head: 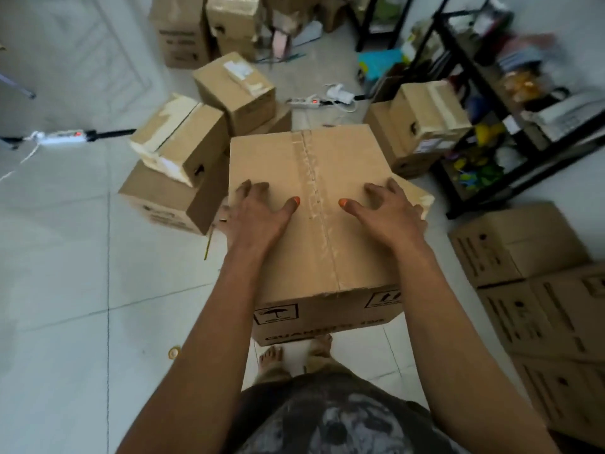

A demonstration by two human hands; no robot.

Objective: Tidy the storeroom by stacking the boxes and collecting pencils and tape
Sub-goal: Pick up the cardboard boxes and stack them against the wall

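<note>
Both hands [324, 211] lay on the big box [314, 208]. Two stacked boxes [173, 172] stood left of it, a shelf rack [510, 103] right, a tape roll [174, 352] on the floor [65, 273].

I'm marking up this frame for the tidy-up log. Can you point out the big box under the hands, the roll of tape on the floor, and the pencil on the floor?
Big box [314, 165]: head view, bare top flap beside the taped seam.
Roll of tape [174, 352]: head view, its ring.
Pencil [208, 244]: head view, mid-shaft.
</note>
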